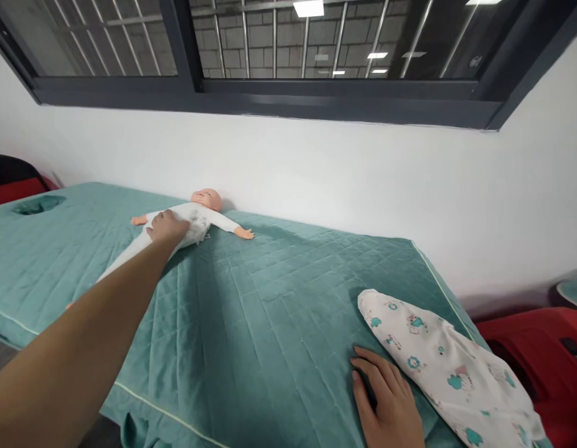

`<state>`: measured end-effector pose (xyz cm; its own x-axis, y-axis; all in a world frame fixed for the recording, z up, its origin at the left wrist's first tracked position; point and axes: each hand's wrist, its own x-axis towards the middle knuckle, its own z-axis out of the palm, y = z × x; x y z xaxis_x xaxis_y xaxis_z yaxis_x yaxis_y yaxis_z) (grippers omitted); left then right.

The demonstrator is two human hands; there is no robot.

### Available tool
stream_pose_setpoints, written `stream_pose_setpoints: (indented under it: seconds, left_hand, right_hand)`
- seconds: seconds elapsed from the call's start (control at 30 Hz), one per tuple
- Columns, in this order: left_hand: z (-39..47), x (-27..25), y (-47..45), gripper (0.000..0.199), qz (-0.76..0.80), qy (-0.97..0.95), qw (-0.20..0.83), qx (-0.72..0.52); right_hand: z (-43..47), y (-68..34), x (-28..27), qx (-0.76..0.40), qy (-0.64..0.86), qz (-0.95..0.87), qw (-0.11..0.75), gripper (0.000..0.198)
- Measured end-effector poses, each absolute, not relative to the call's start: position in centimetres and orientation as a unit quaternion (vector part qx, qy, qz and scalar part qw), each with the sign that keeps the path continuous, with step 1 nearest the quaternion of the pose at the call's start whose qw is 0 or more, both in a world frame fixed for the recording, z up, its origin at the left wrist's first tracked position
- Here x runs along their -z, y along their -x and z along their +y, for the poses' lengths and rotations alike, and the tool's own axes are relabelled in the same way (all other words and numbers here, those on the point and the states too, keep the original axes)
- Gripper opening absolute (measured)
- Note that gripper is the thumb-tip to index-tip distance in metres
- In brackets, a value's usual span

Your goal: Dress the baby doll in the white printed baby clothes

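Observation:
A baby doll (206,200) in a white outfit lies on its back, arms spread, on the green quilted cover (279,298). My left hand (168,227) reaches across and rests on the doll's middle, its fingers apart and slightly bent. Ruffled white cloth shows beside that hand, and my forearm hides part of the doll's legs. At the lower right, my right hand (389,398) is on the cover with its fingers curled. Something dark shows between its thumb and fingers, too hidden to name. Close beside it lies a white printed cloth (444,358), long and folded.
A white wall (316,174) with a dark-framed window (316,102) stands behind the bed. The cover has a hole (38,204) at the far left. Red furniture (535,354) is at the right edge, and a red and black chair (12,180) at the left.

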<state>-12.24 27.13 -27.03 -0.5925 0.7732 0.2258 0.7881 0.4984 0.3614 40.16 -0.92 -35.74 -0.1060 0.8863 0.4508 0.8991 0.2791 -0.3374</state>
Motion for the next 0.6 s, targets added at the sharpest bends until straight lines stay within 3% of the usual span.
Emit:
stream_pose_setpoints:
  seconds: [0.6]
  left_hand:
    - [23.8,28.2,8.8,0.065,-0.842,0.473,0.042,0.257]
  right_hand:
    - [-1.0,-40.2,35.3,-0.013,0.598,-0.742,0.301,0.025]
